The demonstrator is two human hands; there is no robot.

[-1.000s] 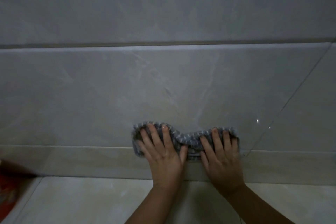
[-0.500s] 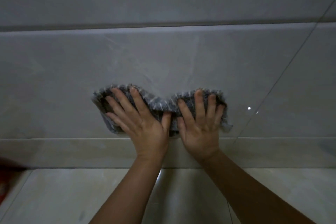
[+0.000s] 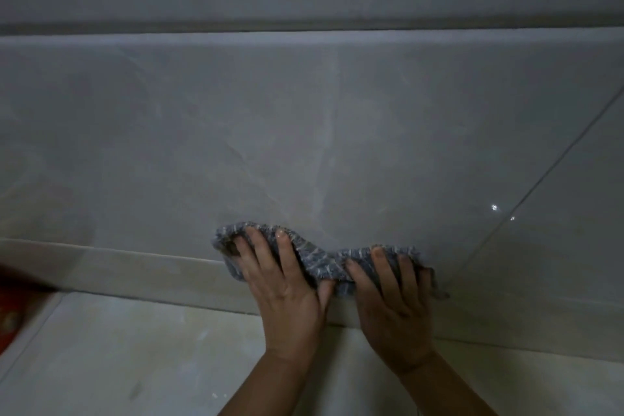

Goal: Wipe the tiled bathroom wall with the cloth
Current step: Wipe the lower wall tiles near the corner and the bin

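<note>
On my feed the two forearms rise from the bottom edge, crossing the pale floor [image 3: 118, 365]. Above them the left hand [image 3: 287, 294] and the right hand [image 3: 395, 304] sit side by side, thumbs nearly meeting. Both are spread flat, fingers straight and a little apart, pressing rather than clutching; I see neither hand curled round anything.

Under the fingers [image 3: 283, 253] of both lies the cloth [image 3: 317, 257], a grey-blue ribbed rag with pale flecks, pinned against the wall [image 3: 304, 128]. It reaches past the left hand's outer fingers on one side and past the right hand's little finger on the other, and it humps into a fold in the gap between the two hands. It sits low on the wall, and the heels of both hands overlap the pale skirting strip [image 3: 135, 267] that runs between floor and wall.

Well off to the left of the left hand, at the frame edge, is something red [image 3: 10, 311], too blurred to name.

Beyond the fingertips the wall is glossy grey marbled tile. A thin grout line [image 3: 557, 159] climbs slantwise above and right of the right hand, with two small bright glints [image 3: 494, 207] near it. Farthest up, well above both hands, a dark horizontal seam [image 3: 304, 25] crosses the whole wall.
</note>
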